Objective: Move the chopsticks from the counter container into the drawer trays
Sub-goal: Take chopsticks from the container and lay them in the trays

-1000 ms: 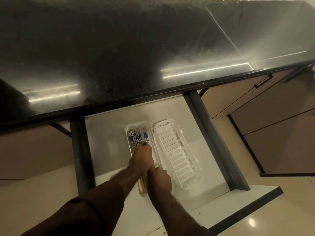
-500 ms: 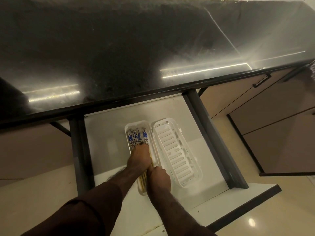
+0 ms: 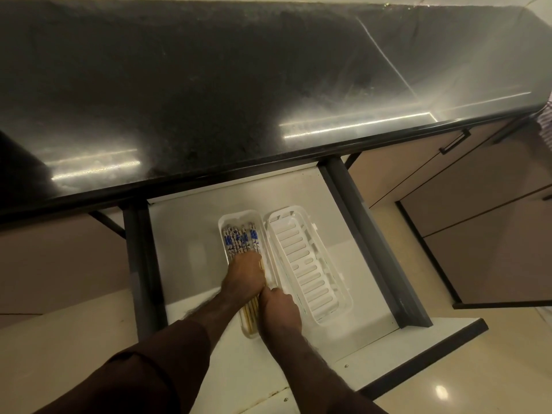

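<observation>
Several chopsticks (image 3: 240, 239) with blue-and-white patterned ends lie lengthwise in the narrow white left tray (image 3: 239, 214) in the open drawer (image 3: 185, 234). Their plain wooden ends (image 3: 251, 315) show between my wrists. My left hand (image 3: 245, 276) lies palm down on the middle of the bundle, fingers pointing away from me. My right hand (image 3: 279, 309) sits against the tray's right rim beside the wooden ends, knuckles up. Its fingers are curled under and hidden, so what they hold is unclear. The wider slotted white tray (image 3: 307, 264) lies to the right, holding nothing.
The black stone counter (image 3: 239, 100) overhangs the drawer's back. Dark drawer rails (image 3: 373, 243) run along both sides, and the white drawer front (image 3: 403, 351) is nearest me. Beige cabinet doors (image 3: 478, 219) stand to the right.
Both hands stay at the left tray with hardly any shift. The chopsticks lie as before.
</observation>
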Demonstrator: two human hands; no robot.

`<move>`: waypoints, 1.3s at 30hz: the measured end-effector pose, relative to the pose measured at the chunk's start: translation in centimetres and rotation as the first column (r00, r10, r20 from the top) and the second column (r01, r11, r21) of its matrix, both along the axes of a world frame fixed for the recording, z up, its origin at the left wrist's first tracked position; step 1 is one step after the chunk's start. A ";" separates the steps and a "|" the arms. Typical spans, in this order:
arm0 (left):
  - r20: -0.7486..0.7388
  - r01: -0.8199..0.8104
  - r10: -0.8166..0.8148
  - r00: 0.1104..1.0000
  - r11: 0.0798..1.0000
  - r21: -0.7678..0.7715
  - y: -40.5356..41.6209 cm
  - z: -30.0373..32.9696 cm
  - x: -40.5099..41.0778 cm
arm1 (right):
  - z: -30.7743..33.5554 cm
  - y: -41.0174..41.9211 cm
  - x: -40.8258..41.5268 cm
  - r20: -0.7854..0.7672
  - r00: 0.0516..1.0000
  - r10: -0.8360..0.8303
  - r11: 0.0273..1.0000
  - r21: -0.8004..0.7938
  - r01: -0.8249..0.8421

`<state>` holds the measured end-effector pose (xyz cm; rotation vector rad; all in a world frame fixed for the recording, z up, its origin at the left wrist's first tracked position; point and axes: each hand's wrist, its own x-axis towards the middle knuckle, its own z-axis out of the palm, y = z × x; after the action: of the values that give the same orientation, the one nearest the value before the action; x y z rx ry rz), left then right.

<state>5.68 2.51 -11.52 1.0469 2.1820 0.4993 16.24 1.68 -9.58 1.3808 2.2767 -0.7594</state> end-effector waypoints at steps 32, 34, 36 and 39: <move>0.118 -0.058 0.016 0.993 0.931 0.359 -14.7 16.3 -3.5 | 15.9 -8.4 -0.8 -0.328 0.938 -0.110 0.948 0.249 0.199; 0.115 -0.092 0.050 0.992 0.914 0.395 -16.0 17.5 -3.4 | 17.3 -9.0 -1.1 -0.362 0.930 -0.063 0.944 0.281 0.173; 0.119 -0.133 0.090 0.989 0.894 0.427 -17.4 18.8 -3.1 | 18.6 -9.8 -1.2 -0.397 0.918 -0.018 0.940 0.306 0.151; 0.106 -0.179 0.145 0.984 0.858 0.482 -19.7 20.5 -2.6 | 20.2 -11.2 -1.3 -0.456 0.888 0.054 0.936 0.333 0.114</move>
<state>3.10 -17.22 9.00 1.0805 2.1428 1.1999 14.92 -9.48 10.59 1.5176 2.8841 -0.7822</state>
